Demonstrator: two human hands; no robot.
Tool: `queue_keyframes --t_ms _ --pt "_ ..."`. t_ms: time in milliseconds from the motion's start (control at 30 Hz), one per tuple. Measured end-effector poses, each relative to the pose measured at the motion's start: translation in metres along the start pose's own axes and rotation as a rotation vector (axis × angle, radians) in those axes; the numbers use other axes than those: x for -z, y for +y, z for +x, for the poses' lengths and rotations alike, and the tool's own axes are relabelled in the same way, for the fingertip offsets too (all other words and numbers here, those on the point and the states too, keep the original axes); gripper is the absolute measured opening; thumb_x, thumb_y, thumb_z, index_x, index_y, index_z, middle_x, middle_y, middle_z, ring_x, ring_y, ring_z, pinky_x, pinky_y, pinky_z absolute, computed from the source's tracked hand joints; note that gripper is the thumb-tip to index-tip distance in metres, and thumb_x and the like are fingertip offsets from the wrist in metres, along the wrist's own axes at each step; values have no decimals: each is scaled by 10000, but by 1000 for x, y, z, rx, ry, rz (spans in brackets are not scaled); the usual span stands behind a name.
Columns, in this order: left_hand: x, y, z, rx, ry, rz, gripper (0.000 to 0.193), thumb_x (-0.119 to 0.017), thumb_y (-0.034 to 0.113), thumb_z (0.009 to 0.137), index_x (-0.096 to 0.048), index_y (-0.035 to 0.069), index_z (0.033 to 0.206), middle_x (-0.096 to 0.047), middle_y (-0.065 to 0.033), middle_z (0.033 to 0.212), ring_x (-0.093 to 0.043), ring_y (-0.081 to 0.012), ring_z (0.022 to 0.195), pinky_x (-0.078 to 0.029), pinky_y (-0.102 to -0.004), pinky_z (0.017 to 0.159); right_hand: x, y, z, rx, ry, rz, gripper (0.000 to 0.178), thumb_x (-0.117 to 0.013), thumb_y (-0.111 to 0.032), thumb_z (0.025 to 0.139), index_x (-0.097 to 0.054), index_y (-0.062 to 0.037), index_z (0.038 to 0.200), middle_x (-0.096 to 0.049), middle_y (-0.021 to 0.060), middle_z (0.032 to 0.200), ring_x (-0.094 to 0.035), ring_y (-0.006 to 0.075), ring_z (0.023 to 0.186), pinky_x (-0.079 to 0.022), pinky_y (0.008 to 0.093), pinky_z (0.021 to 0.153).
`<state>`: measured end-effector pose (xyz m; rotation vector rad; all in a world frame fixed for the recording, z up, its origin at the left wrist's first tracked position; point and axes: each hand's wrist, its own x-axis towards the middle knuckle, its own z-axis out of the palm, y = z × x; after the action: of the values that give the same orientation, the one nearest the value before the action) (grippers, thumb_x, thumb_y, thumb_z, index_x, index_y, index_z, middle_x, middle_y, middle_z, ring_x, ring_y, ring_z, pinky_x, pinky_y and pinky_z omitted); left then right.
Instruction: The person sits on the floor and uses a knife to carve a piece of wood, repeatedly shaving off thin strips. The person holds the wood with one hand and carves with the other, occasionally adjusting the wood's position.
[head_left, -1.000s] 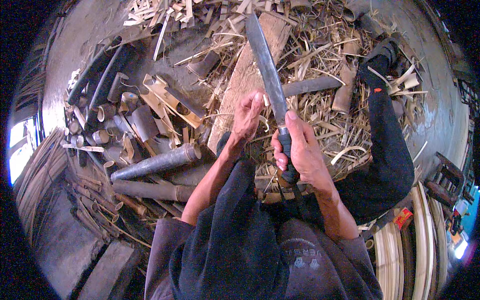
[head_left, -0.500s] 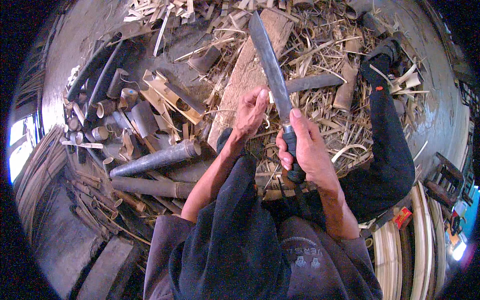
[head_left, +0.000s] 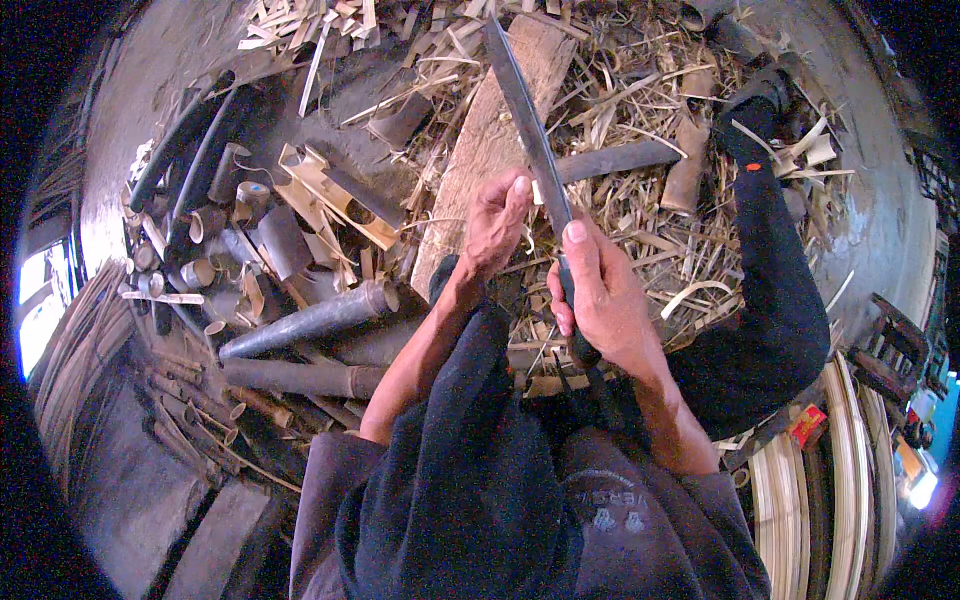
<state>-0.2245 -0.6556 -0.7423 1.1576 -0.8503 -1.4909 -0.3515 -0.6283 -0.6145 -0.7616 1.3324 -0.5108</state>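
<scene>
My right hand [head_left: 598, 290] is wrapped round the dark handle of a machete [head_left: 522, 105]. Its long grey blade points away from me and slightly left, turned nearly edge-on. Just left of the blade, my left hand [head_left: 495, 222] pinches a small pale piece of bamboo [head_left: 537, 192]; most of the piece is hidden by the fingers and blade. Beneath and beyond the hands lies a thick wooden plank [head_left: 490, 140]. A dark split length of bamboo [head_left: 620, 161] rests on the shavings past the blade.
Bamboo shavings [head_left: 640, 110] cover the floor ahead and to the right, around my outstretched leg [head_left: 775, 260]. Cut bamboo tubes [head_left: 310, 318] are heaped at left. Long pale strips [head_left: 850, 490] stand at lower right beside a small red packet [head_left: 806, 426].
The machete has rolled in my right hand, so its blade shows narrower, and its tip has shifted a little left. My left hand stays almost in place with the bamboo piece.
</scene>
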Motion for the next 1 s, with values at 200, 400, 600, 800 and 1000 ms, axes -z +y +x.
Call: queue_keyframes --t_ms 200,400,600,800,1000 --pt "-2 20 2 -132 -8 63 335 -471 321 983 -509 78 755 -381 72 681 -326 -58 633 -282 -233 567 -6 5 6 246 25 -72 449 -364 -394 1000 -449 -71 1300 -426 -22 595 -406 57 445 -358 215 403" --pt "1 20 8 -161 -34 135 310 -481 310 974 -544 75 783 -404 63 684 -356 -60 642 -320 -234 589 -8 9 11 257 42 -80 464 -368 -363 1004 -396 -103 1387 -415 -33 594 -393 49 451 -350 208 406" --pt "17 -33 25 -194 -16 24 411 -522 405 940 -469 75 700 -398 42 690 -353 -75 645 -301 -251 570 -10 21 17 232 71 -139 467 -383 -364 998 -407 -93 1378 -441 -21 607 -404 55 443 -341 213 395" --pt "3 20 10 37 -11 60 374 -547 378 928 -523 65 725 -421 35 689 -381 -68 651 -321 -237 575 -10 12 8 266 157 -238 429 -358 -382 1002 -496 -41 1221 -449 -13 599 -430 66 443 -362 219 409" --pt "-6 19 27 -263 -27 -31 399 -555 402 916 -536 54 722 -436 40 674 -398 -80 649 -342 -258 576 -10 -7 2 232 127 -133 430 -373 -304 995 -441 -107 1372 -434 -29 574 -426 52 512 -365 246 451"
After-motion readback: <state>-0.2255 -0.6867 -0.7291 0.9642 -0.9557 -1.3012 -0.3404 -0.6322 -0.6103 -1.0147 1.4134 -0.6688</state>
